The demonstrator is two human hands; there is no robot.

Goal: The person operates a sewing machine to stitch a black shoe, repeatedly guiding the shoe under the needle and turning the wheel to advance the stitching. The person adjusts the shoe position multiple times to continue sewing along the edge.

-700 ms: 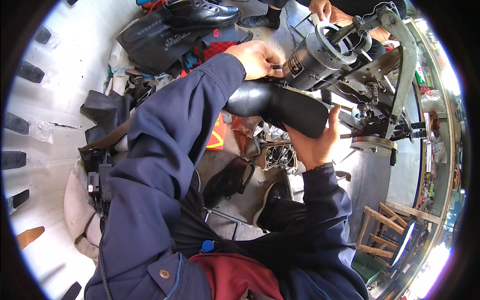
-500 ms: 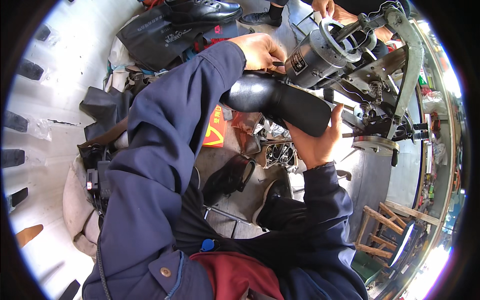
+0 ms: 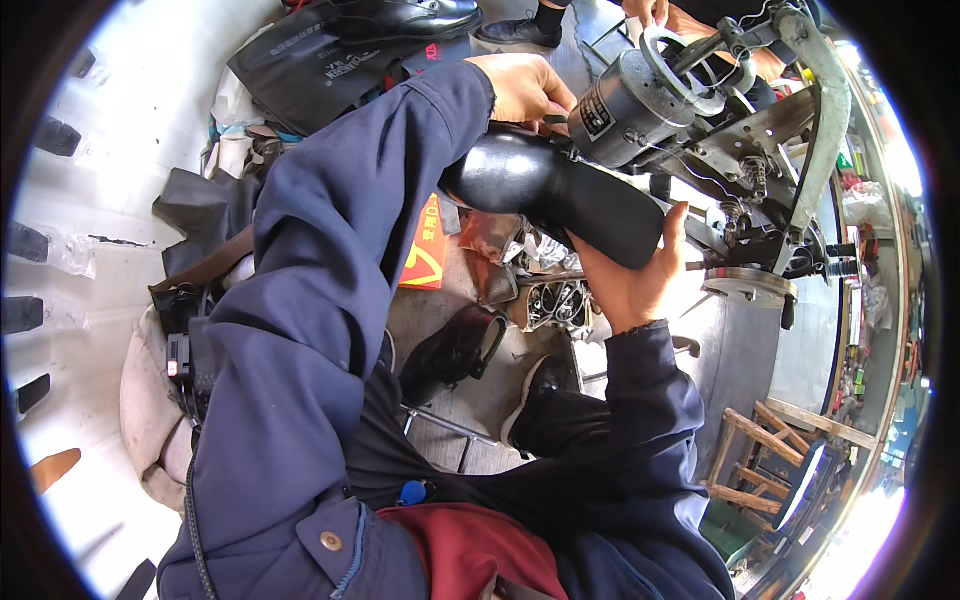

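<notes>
A black shoe (image 3: 605, 215), glossy at its left end and matte toward the right, lies slanted under the head of a shoe-stitching machine (image 3: 625, 110). Cupped round the shoe's right end is my right hand (image 3: 632, 285), its thumb up along the edge and its fingers beneath. My left hand (image 3: 522, 88) is above the glossy end, close against the machine's grey metal cylinder. Its fingers are curled together in a pinch, and what is between them is hidden. Thin pale thread runs along the machine's arm and springs.
Another person's hand (image 3: 648, 12) is behind the machine, and a black shoe on a foot (image 3: 520, 33) stands at the back. A red and yellow box (image 3: 425, 250) and a tray of small metal parts (image 3: 555, 303) lie below. At right is a wooden stool (image 3: 765, 460).
My left hand has shifted slightly up, and the dark thing by its fingertips no longer shows. The shoe and my right hand have hardly moved. The whole view has drifted a little.
</notes>
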